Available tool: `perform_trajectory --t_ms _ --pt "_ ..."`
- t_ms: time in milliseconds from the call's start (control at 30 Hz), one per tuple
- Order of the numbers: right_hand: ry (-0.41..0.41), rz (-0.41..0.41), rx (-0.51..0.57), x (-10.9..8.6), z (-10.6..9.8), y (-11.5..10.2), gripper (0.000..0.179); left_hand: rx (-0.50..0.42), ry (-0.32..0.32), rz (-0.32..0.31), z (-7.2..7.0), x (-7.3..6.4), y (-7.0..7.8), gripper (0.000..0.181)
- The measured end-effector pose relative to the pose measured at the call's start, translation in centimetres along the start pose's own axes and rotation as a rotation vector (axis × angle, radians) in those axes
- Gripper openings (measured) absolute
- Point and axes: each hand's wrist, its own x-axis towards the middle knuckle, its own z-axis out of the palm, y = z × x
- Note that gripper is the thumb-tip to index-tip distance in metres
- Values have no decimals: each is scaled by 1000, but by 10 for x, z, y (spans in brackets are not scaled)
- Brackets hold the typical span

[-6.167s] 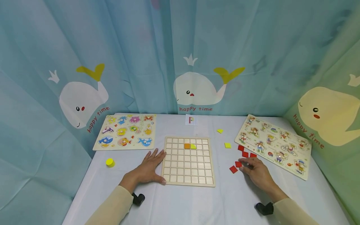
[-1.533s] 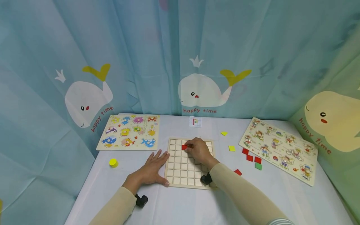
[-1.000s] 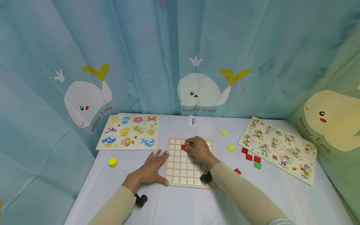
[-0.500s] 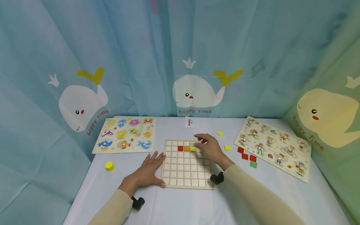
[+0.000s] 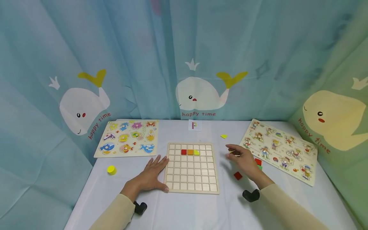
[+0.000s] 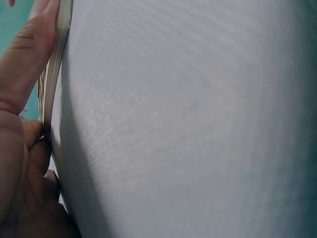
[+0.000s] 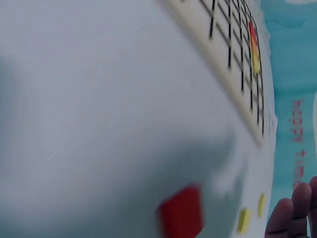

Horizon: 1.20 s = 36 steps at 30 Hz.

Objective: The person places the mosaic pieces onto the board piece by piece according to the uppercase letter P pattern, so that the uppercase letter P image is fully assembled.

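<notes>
On the white table lies a wooden grid board. A red tile, an orange tile and a yellow-and-light tile sit side by side in one of its upper rows. My left hand rests spread along the board's left edge, thumb at the lower corner. My right hand hovers right of the board with fingers apart and nothing held. Partly hidden beneath its fingertips is a yellow square tile. A loose red tile lies below that hand; a yellow triangular tile lies beyond it.
A sea-animal puzzle board stands back left, with a yellow cylinder in front. Back right is a figure puzzle board; a red tile and a green tile lie by it. A small printed grid card lies behind the grid board.
The red tile now sits in the grid, left of the orange one. My right hand has let it go and moved right, off the board, over the yellow square tile. My left hand stays put.
</notes>
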Motion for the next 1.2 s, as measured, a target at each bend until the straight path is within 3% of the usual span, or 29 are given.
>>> perform_trajectory --t_ms 367,600,733,1033,1200 --pt "-29 107 -45 -40 -29 30 50 -3 8 7 -4 0 2 127" --pt "-62 252 4 -56 -23 29 50 1 4 2 -3 0 2 127" --pt "-86 290 18 -61 -15 25 50 -2 0 3 -1 -1 2 127" --pt "-137 126 -191 -65 -16 28 54 -5 12 -3 0 0 2 126" --pt "-162 107 -248 -63 -10 34 54 -8 15 -3 0 -1 2 126"
